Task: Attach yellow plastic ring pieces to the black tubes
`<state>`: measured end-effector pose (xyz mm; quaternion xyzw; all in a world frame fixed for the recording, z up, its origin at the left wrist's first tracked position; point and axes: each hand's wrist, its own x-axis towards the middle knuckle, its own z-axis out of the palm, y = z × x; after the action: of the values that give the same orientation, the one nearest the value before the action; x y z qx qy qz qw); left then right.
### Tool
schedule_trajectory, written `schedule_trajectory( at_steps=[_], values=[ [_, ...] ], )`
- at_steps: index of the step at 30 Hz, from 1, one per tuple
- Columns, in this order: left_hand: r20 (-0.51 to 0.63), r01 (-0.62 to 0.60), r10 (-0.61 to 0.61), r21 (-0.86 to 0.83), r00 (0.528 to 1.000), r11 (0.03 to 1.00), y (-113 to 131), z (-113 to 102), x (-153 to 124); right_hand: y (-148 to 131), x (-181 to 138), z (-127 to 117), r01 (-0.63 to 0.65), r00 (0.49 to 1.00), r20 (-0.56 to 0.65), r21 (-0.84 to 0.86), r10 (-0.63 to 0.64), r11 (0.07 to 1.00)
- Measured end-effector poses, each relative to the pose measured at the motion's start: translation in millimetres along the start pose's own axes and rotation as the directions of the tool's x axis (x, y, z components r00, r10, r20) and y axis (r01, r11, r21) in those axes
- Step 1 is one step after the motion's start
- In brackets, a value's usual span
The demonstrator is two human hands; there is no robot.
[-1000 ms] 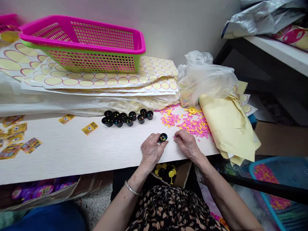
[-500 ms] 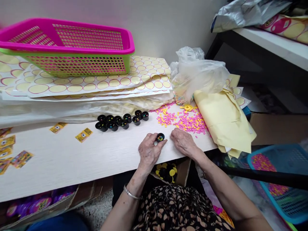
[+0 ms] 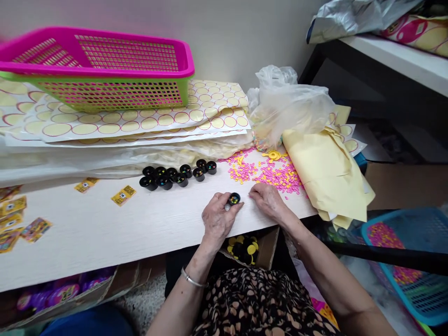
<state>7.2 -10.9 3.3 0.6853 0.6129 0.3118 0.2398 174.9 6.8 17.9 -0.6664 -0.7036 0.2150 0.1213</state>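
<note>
My left hand [image 3: 217, 218] pinches a small black cup [image 3: 234, 199] with coloured bits inside, resting on the white table [image 3: 105, 228]. My right hand [image 3: 269, 201] lies just right of the cup, fingers curled with tips pressed on the table near it; what they pinch, if anything, is too small to see. Behind the hands stands a cluster of several black cups [image 3: 177, 174] with coloured bits in them. A spread of pink and yellow beads [image 3: 269, 173] lies right of that cluster, with a yellow plastic piece [image 3: 273, 155] at its far edge.
A pink and green basket [image 3: 101, 70] sits on stacked sticker sheets [image 3: 140, 119] at the back. A clear plastic bag [image 3: 290, 107] and yellow paper [image 3: 325, 177] lie right. Small yellow cards [image 3: 122, 195] are scattered left. A box of black and yellow caps [image 3: 244, 247] sits under the table, a blue basket [image 3: 406, 261] lower right.
The view has shifted slightly to the right. Both hands stay at the black cup; the right hand's fingers have edged a little along the table beside it.
</note>
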Motion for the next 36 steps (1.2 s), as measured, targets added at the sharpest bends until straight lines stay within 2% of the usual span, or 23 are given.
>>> schedule_trajectory(
  at_steps=[4, 7, 10, 14, 20, 27, 30, 36],
  values=[
    [0.014, 0.012, -0.012, 0.012, 1.000, 1.000, 1, -1, -1, 0, -8, 7, 0.076, 0.993, -0.083, -0.112, -0.085, 0.991],
    [0.016, 0.008, -0.008, 0.007, 1.000, 1.000, 1, 0, -3, -7, -10, 6, 0.180, 0.967, -0.180, -0.032, -0.183, 0.983],
    [0.025, -0.007, 0.007, 0.010, 1.000, 1.000, 0, 0, -4, -18, -9, 2, 0.354, 0.915, -0.227, 0.053, -0.334, 0.934],
    [0.048, -0.009, 0.008, 0.022, 0.999, 1.000, 0, -1, -5, -31, -6, -1, 0.457, 0.877, -0.155, -0.027, -0.455, 0.889],
    [0.062, -0.013, 0.010, 0.044, 0.998, 0.999, -1, -1, -5, -36, -1, -5, 0.498, 0.860, -0.029, -0.170, -0.509, 0.850],
    [0.049, -0.028, 0.027, 0.023, 0.998, 0.999, -4, 1, -6, -49, 0, -10, 0.583, 0.802, 0.117, -0.369, -0.586, 0.724],
    [0.048, -0.024, 0.023, 0.026, 0.999, 0.999, -3, 1, -5, -50, 3, -12, 0.605, 0.791, 0.155, -0.336, -0.591, 0.722],
    [0.074, -0.013, 0.009, 0.049, 0.997, 0.999, -1, -2, -5, -42, 6, -18, 0.517, 0.854, 0.088, -0.029, -0.513, 0.855]
  ],
)
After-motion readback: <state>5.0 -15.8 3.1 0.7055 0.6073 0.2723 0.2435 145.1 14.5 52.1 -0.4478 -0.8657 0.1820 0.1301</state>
